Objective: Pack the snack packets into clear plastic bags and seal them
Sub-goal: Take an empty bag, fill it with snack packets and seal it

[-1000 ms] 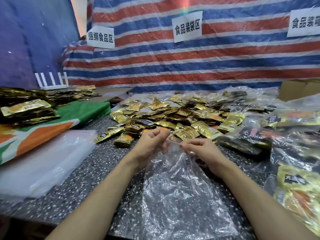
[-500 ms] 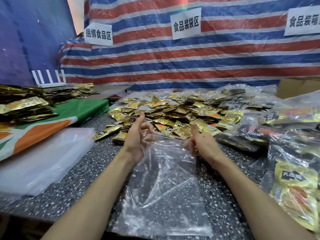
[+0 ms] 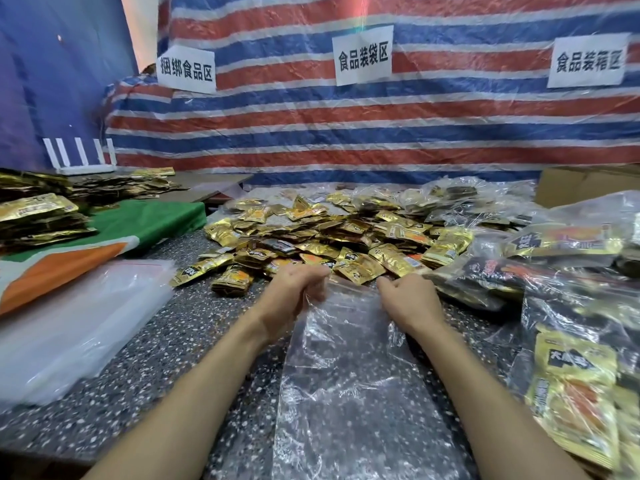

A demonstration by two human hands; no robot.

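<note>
An empty clear plastic bag (image 3: 349, 382) lies on the speckled table (image 3: 194, 327), its mouth pointing away from me. My left hand (image 3: 294, 292) pinches the left corner of the mouth and my right hand (image 3: 408, 299) pinches the right corner, holding the opening spread. Just beyond the mouth lies a heap of several gold snack packets (image 3: 332, 237).
A stack of flat clear bags (image 3: 69, 327) lies at the left, beside a green and orange sheet (image 3: 104, 244) with more gold packets (image 3: 38, 216). Filled bags of packets (image 3: 568, 306) pile up at the right. A cardboard box (image 3: 585, 183) and a striped tarp (image 3: 346, 133) stand behind.
My hands went from close together at the bag's mouth to apart, pulling the mouth wide. The bag now lies flatter and further from me, nearer the packet heap.
</note>
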